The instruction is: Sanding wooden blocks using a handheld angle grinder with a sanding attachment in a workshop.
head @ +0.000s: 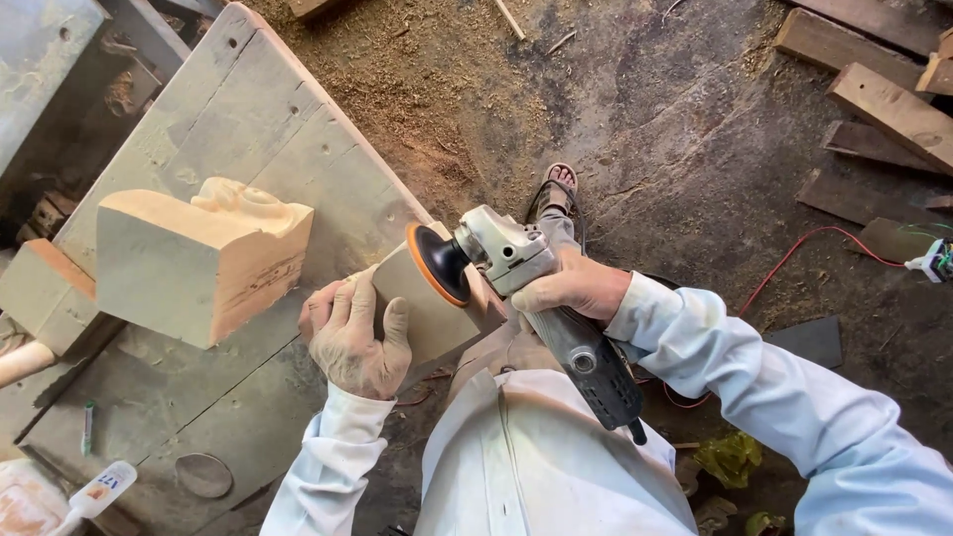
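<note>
Grinder (seemingly touching) sands block.

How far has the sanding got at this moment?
Done: the large carved block sits shaped on the workbench, apart from both hands. In hand: the left hand steadies a smaller wood block at the bench edge while the right hand holds the angle grinder, its orange-backed disc against the block's end. Left: that block remains plain and square; how smooth its faces are cannot be told.
</note>
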